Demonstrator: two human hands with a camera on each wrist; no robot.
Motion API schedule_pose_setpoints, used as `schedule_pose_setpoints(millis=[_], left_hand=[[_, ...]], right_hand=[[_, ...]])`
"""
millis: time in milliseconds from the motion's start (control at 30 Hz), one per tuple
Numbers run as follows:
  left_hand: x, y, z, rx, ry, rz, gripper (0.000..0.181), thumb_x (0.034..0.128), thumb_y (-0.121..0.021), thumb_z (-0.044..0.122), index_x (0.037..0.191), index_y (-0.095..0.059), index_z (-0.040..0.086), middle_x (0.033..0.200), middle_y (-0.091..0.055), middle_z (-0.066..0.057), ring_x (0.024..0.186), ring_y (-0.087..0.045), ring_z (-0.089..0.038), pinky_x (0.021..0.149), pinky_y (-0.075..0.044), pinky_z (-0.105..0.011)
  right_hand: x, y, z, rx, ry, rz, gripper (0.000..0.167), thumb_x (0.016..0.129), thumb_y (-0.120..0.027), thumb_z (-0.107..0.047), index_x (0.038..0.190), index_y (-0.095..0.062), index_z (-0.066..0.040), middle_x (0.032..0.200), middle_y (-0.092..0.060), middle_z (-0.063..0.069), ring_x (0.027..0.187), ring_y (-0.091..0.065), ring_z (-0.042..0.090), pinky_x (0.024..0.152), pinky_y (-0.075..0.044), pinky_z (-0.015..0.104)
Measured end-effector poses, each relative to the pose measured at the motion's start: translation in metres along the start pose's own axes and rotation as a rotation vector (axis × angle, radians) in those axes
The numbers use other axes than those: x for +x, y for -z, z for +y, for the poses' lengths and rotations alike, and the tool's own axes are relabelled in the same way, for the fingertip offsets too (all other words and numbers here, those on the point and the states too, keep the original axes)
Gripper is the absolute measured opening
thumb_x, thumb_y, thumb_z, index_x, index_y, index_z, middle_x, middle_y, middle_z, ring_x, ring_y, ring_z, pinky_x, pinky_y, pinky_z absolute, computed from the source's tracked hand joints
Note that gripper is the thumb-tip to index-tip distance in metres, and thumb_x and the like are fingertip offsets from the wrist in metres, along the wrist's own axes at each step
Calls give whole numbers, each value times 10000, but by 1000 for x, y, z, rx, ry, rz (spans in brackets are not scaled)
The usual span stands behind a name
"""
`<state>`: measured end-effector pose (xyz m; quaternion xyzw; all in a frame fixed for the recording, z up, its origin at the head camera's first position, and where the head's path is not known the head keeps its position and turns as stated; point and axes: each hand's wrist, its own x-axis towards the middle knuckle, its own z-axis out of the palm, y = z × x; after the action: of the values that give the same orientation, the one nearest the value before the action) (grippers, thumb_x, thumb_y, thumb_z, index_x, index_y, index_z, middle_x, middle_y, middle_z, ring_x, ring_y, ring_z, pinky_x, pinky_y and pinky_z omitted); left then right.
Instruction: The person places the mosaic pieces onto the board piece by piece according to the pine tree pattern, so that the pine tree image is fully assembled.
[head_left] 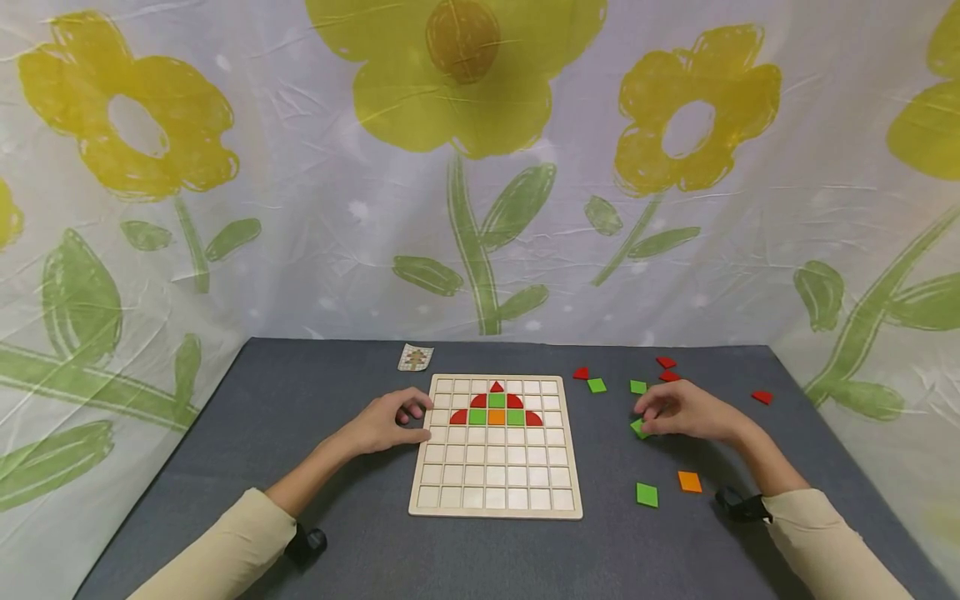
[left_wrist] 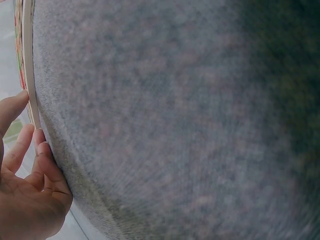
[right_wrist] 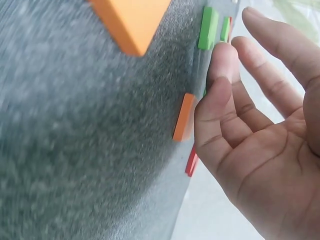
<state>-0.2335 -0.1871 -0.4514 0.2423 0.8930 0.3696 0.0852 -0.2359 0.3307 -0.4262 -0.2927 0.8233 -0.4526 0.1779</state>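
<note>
A light wooden grid board (head_left: 495,514) holds a stepped pattern: a red triangle (head_left: 497,387) on top, green squares and curved red pieces below, an orange square (head_left: 497,417) in the lowest patterned row. My left hand (head_left: 390,421) touches the board's left edge with thumb and fingers; the left wrist view has these fingertips (left_wrist: 31,127) at the board's side (left_wrist: 29,60). Right of the board, my right hand (head_left: 686,410) pinches a green tile (head_left: 637,428) at the table surface. In the right wrist view, my curled right hand (right_wrist: 260,120) mostly hides that tile.
Loose green tiles (head_left: 647,494) and an orange tile (head_left: 690,482) lie nearer the table's front right. Farther back are red pieces (head_left: 762,397) and more green tiles (head_left: 596,385). A small patterned card (head_left: 416,357) lies behind the board's left corner. A flowered cloth hangs behind the table.
</note>
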Motion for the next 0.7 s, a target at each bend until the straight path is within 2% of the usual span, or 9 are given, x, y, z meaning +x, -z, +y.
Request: schedule_pose_setpoints(millis=[167, 367, 533, 700], left_hand=[[0, -1, 0, 2, -17, 1, 394, 882, -813, 150, 1217, -636, 40, 1015, -598, -53, 890, -555, -228, 818, -456, -435], [0, 0, -1, 4, -20, -4, 392, 889, -809, 153, 1220, -633, 40, 1021, -600, -59, 894, -558, -232, 821, -457, -437], [0, 0, -1, 3, -22, -1, 394, 888, -813, 158, 1217, -634, 33, 1022, -604, -62, 893, -562, -235, 817, -458, -431], [1, 0, -3, 5, -21, -4, 398, 886, -816, 163, 1219, -635, 41, 1018, -603, -50, 885, -557, -220, 812, -456, -423]], right_hand=[[-4, 2, -1, -12, -42, 21, 302, 891, -775, -11, 1144, -654, 102, 1020, -651, 187, 893, -645, 279, 746, -551, 308], [-6, 4, -2, -5, -79, 8, 377, 873, -798, -24, 1185, -633, 108, 1129, -622, 215, 991, -618, 364, 774, -548, 321], [-5, 1, 1, -52, -60, 8, 382, 871, -805, -35, 1185, -635, 100, 1139, -629, 203, 1018, -600, 401, 782, -546, 321], [-3, -4, 1, -134, -39, 28, 368, 858, -825, -63, 1155, -658, 77, 1087, -636, 168, 982, -594, 378, 763, -545, 318]])
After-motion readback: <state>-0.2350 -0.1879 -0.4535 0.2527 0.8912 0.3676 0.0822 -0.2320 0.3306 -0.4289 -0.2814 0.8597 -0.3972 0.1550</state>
